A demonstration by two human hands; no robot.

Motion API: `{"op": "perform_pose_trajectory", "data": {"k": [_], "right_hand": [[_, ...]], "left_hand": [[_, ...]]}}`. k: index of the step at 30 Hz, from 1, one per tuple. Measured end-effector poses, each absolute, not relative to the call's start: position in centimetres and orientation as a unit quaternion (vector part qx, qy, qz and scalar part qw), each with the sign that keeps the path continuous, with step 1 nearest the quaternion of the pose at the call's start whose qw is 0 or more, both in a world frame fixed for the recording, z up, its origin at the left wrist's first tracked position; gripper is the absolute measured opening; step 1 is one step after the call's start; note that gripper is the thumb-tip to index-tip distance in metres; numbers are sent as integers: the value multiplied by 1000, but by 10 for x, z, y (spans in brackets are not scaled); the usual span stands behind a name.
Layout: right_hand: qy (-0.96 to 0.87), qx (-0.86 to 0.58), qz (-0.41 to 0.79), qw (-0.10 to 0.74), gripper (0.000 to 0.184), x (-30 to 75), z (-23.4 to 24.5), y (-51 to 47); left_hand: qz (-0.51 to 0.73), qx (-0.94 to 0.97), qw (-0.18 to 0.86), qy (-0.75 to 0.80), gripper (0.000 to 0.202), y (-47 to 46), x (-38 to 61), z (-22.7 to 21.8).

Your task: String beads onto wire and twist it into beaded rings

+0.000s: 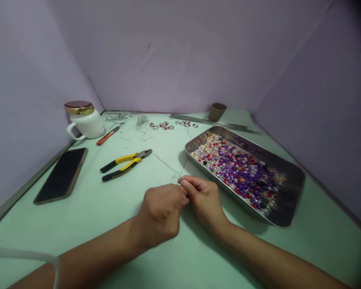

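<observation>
While hands grip thin wire, glossy round beads, metal tray

On the table, a phone lies left, a mug behind; wire shows between pliers and tray, beads inside, a cup behind.

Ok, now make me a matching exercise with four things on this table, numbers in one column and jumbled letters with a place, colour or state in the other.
Column one
1. Thin wire
2. Pliers
3. Metal tray
4. Phone

Column two
A. Lying flat, dark screen up
B. Pinched at the fingertips of the right hand
C. Holding loose beads, many of them purple
D. Yellow and black handles

Right pairs: 1-B, 2-D, 3-C, 4-A
</observation>
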State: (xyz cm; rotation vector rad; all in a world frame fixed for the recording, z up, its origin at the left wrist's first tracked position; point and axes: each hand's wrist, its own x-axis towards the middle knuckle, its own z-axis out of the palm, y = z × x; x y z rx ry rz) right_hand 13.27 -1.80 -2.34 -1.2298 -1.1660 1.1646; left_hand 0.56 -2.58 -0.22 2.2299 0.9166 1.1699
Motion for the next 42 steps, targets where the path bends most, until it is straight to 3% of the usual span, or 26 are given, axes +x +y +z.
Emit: {"op": "perform_pose_trajectory", "data": {"k": [4,8,11,14,19,24,28,35,42], "right_hand": [[-680,-491,322,439,15,139,-22,-20],[-800,-400,205,398,12,141,-23,-24],[-850,-294,243,363,20,142,-20,-28],[-839,-236,369,324,22,142,-10,-33],[-637,-322,615,336,21,138,-5,-33],[-496,-349,719,340,23,135,-13,-29],[-478,-346,735,333,24,133,-12,-32],[-516,-347,703,346,25,132,-10,-38],[-591,-328,647,351,28,133,-9,-39]], "left_hand": [[357,899,-14,251,20,-30,5,6],[287,923,-60,248,17,-25,-3,33],[261,906,59,328,19,-13,-13,52],[199,822,332,419,20,3,-23,58],[271,600,605,448,17,20,-24,37],[295,336,816,367,16,13,-13,15],[267,279,856,343,14,7,-7,12],[256,310,793,458,18,3,2,16],[266,314,775,479,17,-1,6,16]]}}
